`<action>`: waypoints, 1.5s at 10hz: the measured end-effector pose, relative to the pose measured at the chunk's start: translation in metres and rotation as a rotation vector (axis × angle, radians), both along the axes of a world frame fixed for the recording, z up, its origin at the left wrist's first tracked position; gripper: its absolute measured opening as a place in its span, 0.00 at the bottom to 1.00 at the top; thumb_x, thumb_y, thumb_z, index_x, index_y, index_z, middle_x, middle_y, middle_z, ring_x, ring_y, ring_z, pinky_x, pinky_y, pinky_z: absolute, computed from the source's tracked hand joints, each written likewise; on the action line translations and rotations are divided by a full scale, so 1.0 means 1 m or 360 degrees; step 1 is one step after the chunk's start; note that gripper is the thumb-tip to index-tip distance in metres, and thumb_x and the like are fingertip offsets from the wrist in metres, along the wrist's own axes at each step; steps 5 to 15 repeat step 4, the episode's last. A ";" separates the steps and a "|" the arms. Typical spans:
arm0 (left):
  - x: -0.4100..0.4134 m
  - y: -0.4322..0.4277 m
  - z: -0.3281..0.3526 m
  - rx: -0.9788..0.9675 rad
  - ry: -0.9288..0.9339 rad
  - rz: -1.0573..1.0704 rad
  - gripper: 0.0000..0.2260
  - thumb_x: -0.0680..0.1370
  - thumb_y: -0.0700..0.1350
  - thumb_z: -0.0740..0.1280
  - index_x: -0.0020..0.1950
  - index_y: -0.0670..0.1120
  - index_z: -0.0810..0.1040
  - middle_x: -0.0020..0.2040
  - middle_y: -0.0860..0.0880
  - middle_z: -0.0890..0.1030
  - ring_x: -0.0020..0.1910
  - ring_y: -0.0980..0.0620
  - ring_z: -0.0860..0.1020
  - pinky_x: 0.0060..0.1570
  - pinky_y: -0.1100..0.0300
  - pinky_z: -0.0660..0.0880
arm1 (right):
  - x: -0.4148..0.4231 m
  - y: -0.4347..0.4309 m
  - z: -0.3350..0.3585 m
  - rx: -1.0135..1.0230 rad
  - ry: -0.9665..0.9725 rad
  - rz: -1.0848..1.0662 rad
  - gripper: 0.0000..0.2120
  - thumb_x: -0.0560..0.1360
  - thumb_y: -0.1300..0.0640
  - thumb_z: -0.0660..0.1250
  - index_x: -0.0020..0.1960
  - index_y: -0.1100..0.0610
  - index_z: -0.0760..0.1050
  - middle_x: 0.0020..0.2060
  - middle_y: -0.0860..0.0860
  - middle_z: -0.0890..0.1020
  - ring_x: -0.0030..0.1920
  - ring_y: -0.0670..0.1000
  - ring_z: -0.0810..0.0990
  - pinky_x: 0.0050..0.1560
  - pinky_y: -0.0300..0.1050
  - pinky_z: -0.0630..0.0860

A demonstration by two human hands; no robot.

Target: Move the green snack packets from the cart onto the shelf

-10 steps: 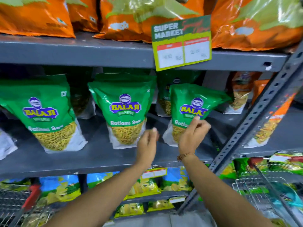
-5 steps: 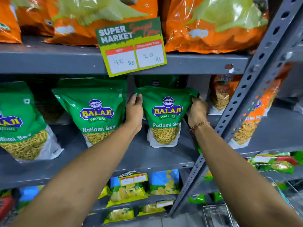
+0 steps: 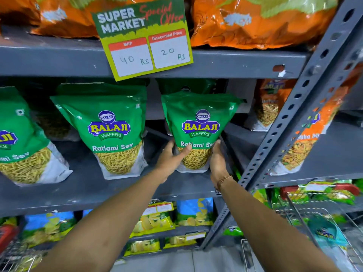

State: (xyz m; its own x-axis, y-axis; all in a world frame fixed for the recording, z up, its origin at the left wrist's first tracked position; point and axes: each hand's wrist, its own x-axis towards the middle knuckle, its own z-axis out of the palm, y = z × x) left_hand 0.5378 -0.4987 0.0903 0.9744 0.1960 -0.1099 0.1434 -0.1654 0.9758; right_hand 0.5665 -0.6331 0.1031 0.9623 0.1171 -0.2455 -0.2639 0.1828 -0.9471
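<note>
Fingers of the left hand and right hand clasp the lower sides of the green snack packet, at its 8 and 4 o'clock. It stands upright on the grey shelf.

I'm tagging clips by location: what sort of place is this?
Most likely a supermarket aisle: a "Super Market Special Offer" price tag hangs on grey metal shelving stocked with rows of snack packets, and a wire cart stands alongside.
</note>
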 end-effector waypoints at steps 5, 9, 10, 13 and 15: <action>-0.043 0.005 0.021 0.0184 -0.0156 0.0218 0.32 0.74 0.58 0.62 0.73 0.47 0.56 0.72 0.45 0.68 0.70 0.45 0.66 0.68 0.47 0.67 | -0.039 0.029 -0.004 -0.0656 -0.0114 -0.0476 0.22 0.80 0.47 0.49 0.58 0.62 0.74 0.56 0.61 0.78 0.58 0.61 0.76 0.56 0.49 0.71; -0.043 0.005 0.021 0.0184 -0.0156 0.0218 0.32 0.74 0.58 0.62 0.73 0.47 0.56 0.72 0.45 0.68 0.70 0.45 0.66 0.68 0.47 0.67 | -0.039 0.029 -0.004 -0.0656 -0.0114 -0.0476 0.22 0.80 0.47 0.49 0.58 0.62 0.74 0.56 0.61 0.78 0.58 0.61 0.76 0.56 0.49 0.71; -0.043 0.005 0.021 0.0184 -0.0156 0.0218 0.32 0.74 0.58 0.62 0.73 0.47 0.56 0.72 0.45 0.68 0.70 0.45 0.66 0.68 0.47 0.67 | -0.039 0.029 -0.004 -0.0656 -0.0114 -0.0476 0.22 0.80 0.47 0.49 0.58 0.62 0.74 0.56 0.61 0.78 0.58 0.61 0.76 0.56 0.49 0.71; -0.043 0.005 0.021 0.0184 -0.0156 0.0218 0.32 0.74 0.58 0.62 0.73 0.47 0.56 0.72 0.45 0.68 0.70 0.45 0.66 0.68 0.47 0.67 | -0.039 0.029 -0.004 -0.0656 -0.0114 -0.0476 0.22 0.80 0.47 0.49 0.58 0.62 0.74 0.56 0.61 0.78 0.58 0.61 0.76 0.56 0.49 0.71; -0.043 0.005 0.021 0.0184 -0.0156 0.0218 0.32 0.74 0.58 0.62 0.73 0.47 0.56 0.72 0.45 0.68 0.70 0.45 0.66 0.68 0.47 0.67 | -0.039 0.029 -0.004 -0.0656 -0.0114 -0.0476 0.22 0.80 0.47 0.49 0.58 0.62 0.74 0.56 0.61 0.78 0.58 0.61 0.76 0.56 0.49 0.71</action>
